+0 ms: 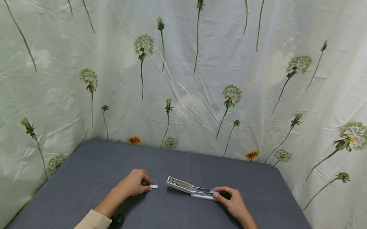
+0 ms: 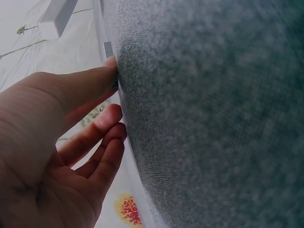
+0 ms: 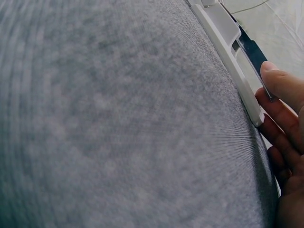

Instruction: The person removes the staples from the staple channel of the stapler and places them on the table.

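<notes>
A white stapler (image 1: 203, 195) is laid wide open at mid-table, its top cover (image 1: 180, 184) swung back to the left and tilted up off the cloth. My right hand (image 1: 233, 202) holds the stapler's right end. In the right wrist view, the thumb is on the dark metal magazine (image 3: 254, 54) and the fingers are by the white base (image 3: 237, 78). Left of the cover, my left hand (image 1: 134, 183) pinches a short silver strip of staples (image 1: 154, 186) low at the table surface. Most of this strip (image 2: 108, 49) is hidden behind the fingertips in the left wrist view.
Dark grey cloth covers the table (image 1: 161, 221). A pale curtain (image 1: 115, 68) printed with dandelions hangs behind its far edge and along both sides. Dark wrist straps show at the left sleeve (image 1: 93, 225) and near the right cuff.
</notes>
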Tool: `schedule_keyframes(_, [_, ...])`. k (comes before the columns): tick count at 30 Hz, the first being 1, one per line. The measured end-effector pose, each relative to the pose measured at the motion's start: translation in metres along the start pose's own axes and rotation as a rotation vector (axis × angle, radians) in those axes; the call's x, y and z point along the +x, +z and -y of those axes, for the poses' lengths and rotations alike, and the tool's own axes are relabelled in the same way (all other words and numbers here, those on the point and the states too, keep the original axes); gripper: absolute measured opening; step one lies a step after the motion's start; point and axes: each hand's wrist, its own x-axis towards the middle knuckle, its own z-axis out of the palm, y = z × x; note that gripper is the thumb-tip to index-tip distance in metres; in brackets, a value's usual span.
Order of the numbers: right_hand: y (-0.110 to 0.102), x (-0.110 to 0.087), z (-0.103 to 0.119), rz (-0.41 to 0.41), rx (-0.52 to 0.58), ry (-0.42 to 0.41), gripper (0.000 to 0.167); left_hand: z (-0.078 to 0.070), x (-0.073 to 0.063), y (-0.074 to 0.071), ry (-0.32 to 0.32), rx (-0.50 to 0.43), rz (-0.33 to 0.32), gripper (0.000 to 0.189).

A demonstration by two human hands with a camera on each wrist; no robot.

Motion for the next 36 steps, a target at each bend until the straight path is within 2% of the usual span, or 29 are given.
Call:
schedule_keyframes(6, [-0.001, -0.001, 0.000, 0.001, 0.000, 0.017, 0.023, 0.003, -0.001, 0.003, -0.017, -0.016, -0.008, 0.014])
schedule_keyframes(16, [-0.003, 0.001, 0.003, 0.002, 0.002, 0.002, 0.023, 0.011, -0.004, 0.006, 0.007, -0.058, -0.029, 0.020])
schedule_keyframes(24, [-0.001, 0.001, 0.002, 0.008, 0.014, -0.001, 0.023, 0.013, -0.008, 0.004, 0.034, -0.051, -0.026, 0.042])
schedule_keyframes(29, [-0.001, 0.000, 0.001, 0.019, 0.015, -0.004, 0.024, 0.009, -0.009, 0.002, 0.007, -0.088, -0.058, 0.059])
schedule_keyframes(32, [-0.002, 0.000, 0.002, 0.028, 0.011, -0.003, 0.025, 0.004, -0.007, 0.001, -0.026, -0.126, -0.083, 0.064])
schedule_keyframes(36, [-0.003, -0.001, 0.004, 0.043, 0.010, 0.012, 0.027, -0.004, -0.003, -0.002, -0.036, -0.155, -0.114, 0.067])
